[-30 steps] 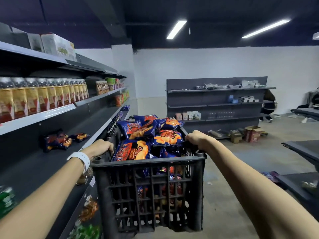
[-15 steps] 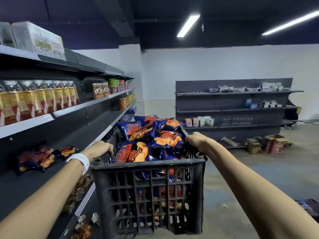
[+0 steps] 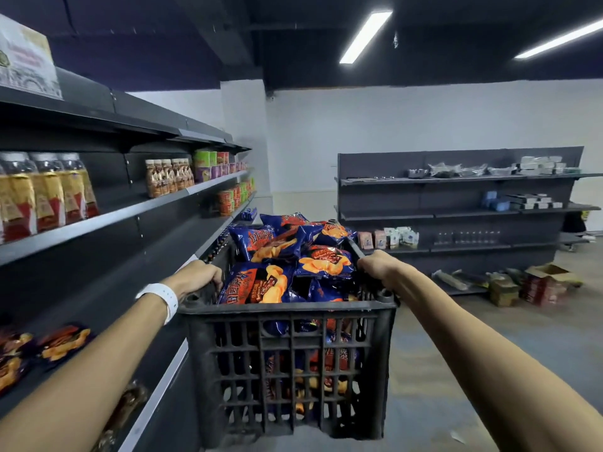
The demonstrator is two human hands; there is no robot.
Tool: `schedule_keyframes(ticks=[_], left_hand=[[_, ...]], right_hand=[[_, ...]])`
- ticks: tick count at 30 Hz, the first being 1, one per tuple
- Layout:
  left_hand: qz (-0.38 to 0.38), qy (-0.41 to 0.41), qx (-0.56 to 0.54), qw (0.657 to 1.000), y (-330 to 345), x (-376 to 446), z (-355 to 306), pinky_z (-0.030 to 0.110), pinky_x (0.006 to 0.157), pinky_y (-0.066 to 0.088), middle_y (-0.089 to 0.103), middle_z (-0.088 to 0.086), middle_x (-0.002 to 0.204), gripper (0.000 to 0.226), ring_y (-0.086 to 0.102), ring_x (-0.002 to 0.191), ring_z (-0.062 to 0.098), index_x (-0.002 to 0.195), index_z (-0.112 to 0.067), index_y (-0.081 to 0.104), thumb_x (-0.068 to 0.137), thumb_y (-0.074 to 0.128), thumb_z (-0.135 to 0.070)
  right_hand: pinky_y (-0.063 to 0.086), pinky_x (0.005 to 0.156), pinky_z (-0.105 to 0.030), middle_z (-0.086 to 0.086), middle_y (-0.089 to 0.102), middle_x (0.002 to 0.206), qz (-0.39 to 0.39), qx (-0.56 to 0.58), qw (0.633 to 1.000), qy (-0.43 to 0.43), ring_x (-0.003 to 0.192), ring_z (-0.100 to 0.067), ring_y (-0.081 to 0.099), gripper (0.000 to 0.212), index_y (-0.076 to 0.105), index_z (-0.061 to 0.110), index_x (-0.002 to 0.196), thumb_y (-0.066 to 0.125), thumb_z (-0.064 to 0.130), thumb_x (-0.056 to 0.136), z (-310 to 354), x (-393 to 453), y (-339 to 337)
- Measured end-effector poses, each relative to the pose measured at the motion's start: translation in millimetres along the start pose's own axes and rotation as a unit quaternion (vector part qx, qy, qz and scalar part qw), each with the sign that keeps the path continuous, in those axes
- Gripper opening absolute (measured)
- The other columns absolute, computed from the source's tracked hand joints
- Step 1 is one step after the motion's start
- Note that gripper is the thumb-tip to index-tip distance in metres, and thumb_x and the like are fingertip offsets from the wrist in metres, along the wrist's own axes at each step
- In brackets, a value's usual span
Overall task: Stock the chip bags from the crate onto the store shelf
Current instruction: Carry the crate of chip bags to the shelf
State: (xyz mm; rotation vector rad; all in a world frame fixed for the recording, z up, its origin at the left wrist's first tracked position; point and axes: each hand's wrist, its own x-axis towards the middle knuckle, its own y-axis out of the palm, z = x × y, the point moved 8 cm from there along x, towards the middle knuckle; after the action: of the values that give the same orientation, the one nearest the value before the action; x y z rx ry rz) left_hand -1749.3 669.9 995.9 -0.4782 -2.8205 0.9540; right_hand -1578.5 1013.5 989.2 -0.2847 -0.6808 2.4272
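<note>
The black crate (image 3: pixel 287 360) is heaped with blue chip bags (image 3: pixel 293 256). The left hand (image 3: pixel 199 275) and right hand (image 3: pixel 375 265) each grip its side rims beside the store shelf (image 3: pixel 107 288), where a few bags (image 3: pixel 62 344) lie.

Dim store, ceiling tube lights (image 3: pixel 364 37), edges warped

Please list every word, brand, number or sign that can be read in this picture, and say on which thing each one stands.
No text can be read with certainty.
Chip bags in the crate: large orange brand lettering, too stylised and crumpled to spell out.
White box on the top shelf: red print, blurred.
Bottles with yellow labels: print too small.
Far shelf goods: too small.
</note>
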Motion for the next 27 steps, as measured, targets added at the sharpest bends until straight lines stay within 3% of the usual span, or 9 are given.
schedule_keyframes(ticks=[7, 13, 17, 21, 23, 27], left_hand=[[-0.018, -0.011, 0.005, 1.0, 40.3, 130.3, -22.5, 0.033, 0.072, 0.048, 0.074, 0.016, 0.086, 0.029, 0.062, 0.074, 0.026, 0.051, -0.009, 0.072, 0.073, 0.055, -0.003], [-0.041, -0.031, 0.0, 0.999, 70.7, 242.9, -46.5, 0.029, 0.068, 0.046, 0.075, 0.014, 0.086, 0.019, 0.062, 0.074, 0.025, 0.066, -0.002, 0.073, 0.075, 0.056, -0.002], [-0.065, -0.038, -0.001, 0.997, 80.1, 305.4, -59.4, 0.028, 0.063, 0.043, 0.072, 0.015, 0.082, 0.017, 0.06, 0.07, 0.024, 0.067, -0.003, 0.072, 0.077, 0.058, -0.005], [-0.083, -0.046, -0.008, 0.995, 88.6, 373.3, -62.5, 0.031, 0.069, 0.045, 0.072, 0.013, 0.08, 0.019, 0.061, 0.073, 0.025, 0.067, -0.004, 0.073, 0.077, 0.058, -0.005], [-0.088, -0.046, -0.006, 0.995, 93.4, 410.1, -60.1, 0.031, 0.071, 0.045, 0.073, 0.012, 0.08, 0.019, 0.059, 0.072, 0.024, 0.066, -0.004, 0.073, 0.077, 0.058, -0.005], [-0.116, -0.045, 0.007, 0.992, 98.5, 483.2, -54.9, 0.028, 0.054, 0.037, 0.063, 0.011, 0.071, 0.012, 0.052, 0.061, 0.023, 0.07, -0.004, 0.068, 0.078, 0.06, -0.009]], right_hand=[[0.034, 0.044, -0.029, -0.013, 0.052, 0.064, 0.017, 0.028, 0.999, -0.019, 0.046, -0.022, 0.047, 0.018, 0.051, 0.002, 0.075, 0.045, 0.0, 0.092, 1.4, 145.7, -3.2], [0.033, 0.029, -0.017, -0.012, 0.051, 0.06, 0.035, 0.041, 0.998, -0.038, 0.028, -0.015, 0.045, 0.021, 0.05, 0.001, 0.074, 0.043, -0.002, 0.094, 16.3, 272.9, -14.2], [0.03, 0.031, -0.017, -0.007, 0.049, 0.056, 0.062, 0.048, 0.995, -0.064, 0.04, -0.016, 0.044, 0.03, 0.049, 0.006, 0.066, 0.044, 0.001, 0.096, 35.6, 338.2, -16.3], [0.033, 0.031, -0.017, -0.005, 0.049, 0.043, 0.057, 0.07, 0.994, -0.059, 0.027, -0.013, 0.044, 0.028, 0.052, 0.004, 0.065, 0.044, -0.004, 0.091, 39.4, 415.6, -6.0], [0.034, 0.031, -0.018, -0.01, 0.049, 0.05, 0.053, 0.077, 0.994, -0.054, 0.027, -0.014, 0.044, 0.025, 0.052, 0.001, 0.067, 0.043, -0.005, 0.089, 39.2, 453.8, 3.5], [0.034, 0.03, -0.02, -0.013, 0.049, 0.055, 0.051, 0.085, 0.994, -0.05, 0.027, -0.016, 0.045, 0.018, 0.052, -0.001, 0.076, 0.041, -0.004, 0.089, 42.4, 528.6, 28.3]])
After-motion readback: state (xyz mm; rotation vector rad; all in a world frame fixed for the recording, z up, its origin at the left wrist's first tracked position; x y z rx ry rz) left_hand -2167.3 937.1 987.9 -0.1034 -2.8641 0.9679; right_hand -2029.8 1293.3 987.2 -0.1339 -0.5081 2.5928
